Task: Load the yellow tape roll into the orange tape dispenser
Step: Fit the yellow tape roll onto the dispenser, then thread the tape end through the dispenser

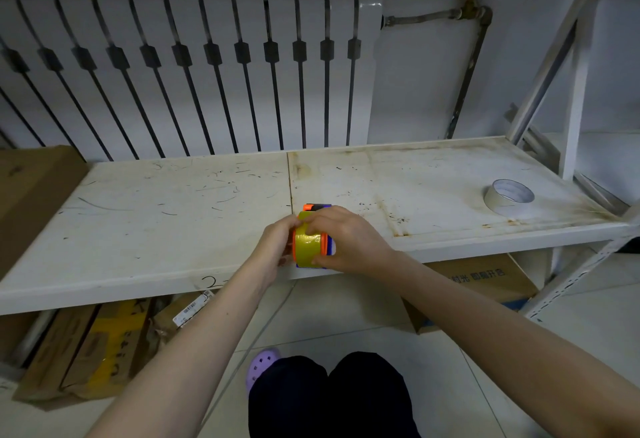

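The yellow tape roll (307, 243) sits between the orange side plates of the tape dispenser (324, 242), near the front edge of the white shelf (173, 216). The dispenser's orange and dark front end (313, 207) points away from me. My left hand (277, 247) grips the dispenser's left side. My right hand (346, 240) wraps over the top and right side, fingers resting on the yellow tape. Blue parts of the dispenser show under my right hand. Most of the dispenser body is hidden by both hands.
A silver tape roll (508, 196) lies at the shelf's right end by a white upright post (576, 91). A radiator (187, 74) stands behind the shelf. Cardboard boxes (86, 344) lie underneath and at the left (31, 195). My knees (329, 396) are below.
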Tool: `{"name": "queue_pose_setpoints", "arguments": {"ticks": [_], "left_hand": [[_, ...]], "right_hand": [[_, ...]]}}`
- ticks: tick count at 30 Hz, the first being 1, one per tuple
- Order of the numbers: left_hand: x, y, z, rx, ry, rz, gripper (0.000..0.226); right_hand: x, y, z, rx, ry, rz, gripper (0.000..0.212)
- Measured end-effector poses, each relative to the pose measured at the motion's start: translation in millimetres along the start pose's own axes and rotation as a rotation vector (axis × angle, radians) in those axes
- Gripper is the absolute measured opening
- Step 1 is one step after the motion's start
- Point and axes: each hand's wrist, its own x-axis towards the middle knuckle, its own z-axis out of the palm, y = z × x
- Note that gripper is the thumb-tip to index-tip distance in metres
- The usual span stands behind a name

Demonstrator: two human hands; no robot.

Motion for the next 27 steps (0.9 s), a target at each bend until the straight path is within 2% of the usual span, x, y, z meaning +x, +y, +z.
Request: {"name": "queue_pose_setpoints", "arguments": {"ticks": [3, 5, 9, 10, 12, 16, 21, 23, 25, 27], "left_hand": [[0.9, 2.8, 6.3, 0.008, 0.009, 0.004, 0.011], [-0.4, 4.0, 9.4, 0.014, -0.005, 0.012, 0.01], [-6.9, -2.5, 6.2, -0.002, -0.063, 0.05, 0.007], [-6.3, -6.5, 3.9, 0.001, -0.081, 0.074, 0.018], [-6.7, -14.4, -0.4, 0.005, -0.132, 0.153, 0.033], [-6.0, -25.0, -3.3, 0.028, -0.15, 0.243, 0.034], [-5.9, -13.4, 2.1, 0.021, -0.049, 0.155, 0.01], [-4.3, -11.6, 4.9, 0.017, -0.049, 0.13, 0.015], [-7.5, -11.0, 7.7, 0.014, -0.044, 0.14, 0.01], [-5.3, -15.0, 7.8, 0.026, -0.058, 0.171, 0.022]], "right_hand": [[0.9, 2.0, -5.6, 0.147, 0.01, 0.116, 0.045], [4.2, 6.0, -9.0, 0.18, 0.009, 0.202, 0.054], [8.1, 15.8, -6.4, 0.205, -0.181, 0.333, 0.074], [8.1, 16.9, -5.2, 0.228, -0.199, 0.35, 0.075], [8.9, 18.0, -4.5, 0.219, -0.203, 0.363, 0.076], [10.6, 18.5, -4.2, 0.248, -0.193, 0.377, 0.076], [8.9, 17.8, -3.9, 0.338, -0.163, 0.407, 0.07], [7.4, 20.0, -1.4, 0.44, -0.16, 0.431, 0.069], [6.1, 23.6, 0.6, 0.576, -0.168, 0.462, 0.068], [6.5, 26.3, -0.2, 0.677, -0.204, 0.485, 0.066]]}}
